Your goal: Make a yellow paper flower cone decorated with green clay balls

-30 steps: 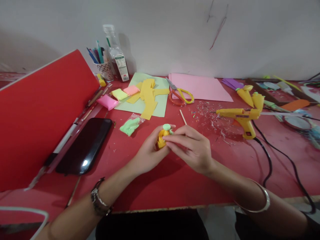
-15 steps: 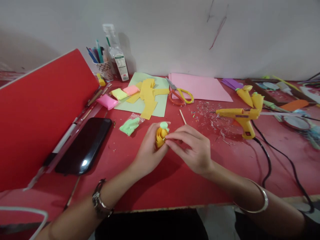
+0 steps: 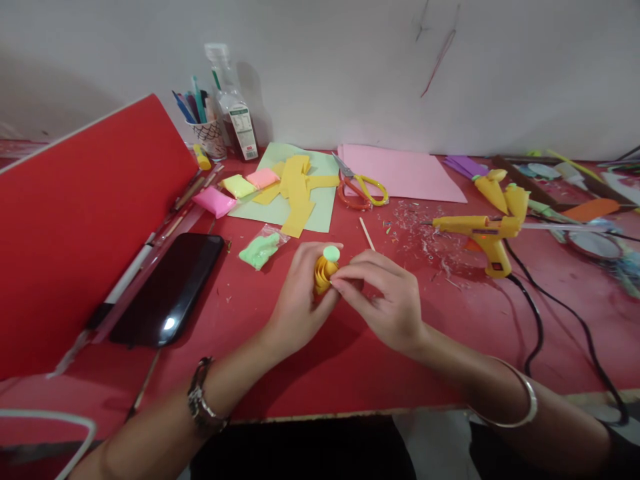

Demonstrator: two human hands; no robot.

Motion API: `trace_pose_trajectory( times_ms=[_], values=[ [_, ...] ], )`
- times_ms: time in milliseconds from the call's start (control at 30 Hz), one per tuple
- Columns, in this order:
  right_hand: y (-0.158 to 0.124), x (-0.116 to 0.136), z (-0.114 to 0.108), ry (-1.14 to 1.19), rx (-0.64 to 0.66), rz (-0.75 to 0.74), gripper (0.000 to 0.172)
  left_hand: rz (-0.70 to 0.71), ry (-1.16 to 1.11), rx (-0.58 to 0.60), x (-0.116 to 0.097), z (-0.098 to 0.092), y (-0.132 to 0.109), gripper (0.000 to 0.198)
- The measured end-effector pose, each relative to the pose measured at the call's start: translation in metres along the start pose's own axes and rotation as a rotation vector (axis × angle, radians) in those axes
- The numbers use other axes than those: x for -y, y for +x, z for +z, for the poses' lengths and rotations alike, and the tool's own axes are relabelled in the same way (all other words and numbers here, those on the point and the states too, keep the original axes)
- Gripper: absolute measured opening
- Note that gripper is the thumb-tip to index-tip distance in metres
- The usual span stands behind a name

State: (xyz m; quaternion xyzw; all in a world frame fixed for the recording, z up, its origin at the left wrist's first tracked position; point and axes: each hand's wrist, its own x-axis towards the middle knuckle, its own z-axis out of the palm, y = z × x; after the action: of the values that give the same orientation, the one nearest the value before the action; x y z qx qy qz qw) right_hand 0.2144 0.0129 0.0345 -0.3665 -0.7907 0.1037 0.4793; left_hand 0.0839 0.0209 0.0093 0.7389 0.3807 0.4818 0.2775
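Red table (image 3: pixel 350 373) bears phone (image 3: pixel 167 290), scissors (image 3: pixel 361 190), glue gun (image 3: pixel 483 230).

Head view, looking down, close over red table (image 3: pixel 350 373) (single view)

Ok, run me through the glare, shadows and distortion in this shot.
Head view: even, soft indoor light; a small white glare spot sits on the glossy black phone; the left hand and right hand, both gripping the rolled yellow paper piece, cast a soft shadow on the red tabletop; the wide-angle lens bows the table's near edge.
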Motion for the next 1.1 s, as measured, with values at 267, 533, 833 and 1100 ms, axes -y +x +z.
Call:
trace_pose_trajectory(
  times_ms=[267, 533, 833, 1100],
  values=[
    [-0.001, -0.001, 0.001, -0.010, 0.018, -0.006, 0.005, 0.037, 0.023, -0.016, 0.001, -0.001, -0.001, 0.025],
    [0.002, -0.004, -0.002, 0.050, 0.022, -0.032, 0.007, 0.019, 0.010, -0.024, 0.000, -0.001, 0.000, 0.026],
    [0.002, -0.004, -0.003, 0.046, 0.047, -0.058, 0.009, -0.002, -0.046, -0.012, 0.000, -0.001, -0.001, 0.026],
    [0.005, -0.015, -0.004, 0.138, -0.027, 0.219, 0.013, -0.391, -0.292, -0.026, -0.005, 0.000, 0.002, 0.030]
  ],
)
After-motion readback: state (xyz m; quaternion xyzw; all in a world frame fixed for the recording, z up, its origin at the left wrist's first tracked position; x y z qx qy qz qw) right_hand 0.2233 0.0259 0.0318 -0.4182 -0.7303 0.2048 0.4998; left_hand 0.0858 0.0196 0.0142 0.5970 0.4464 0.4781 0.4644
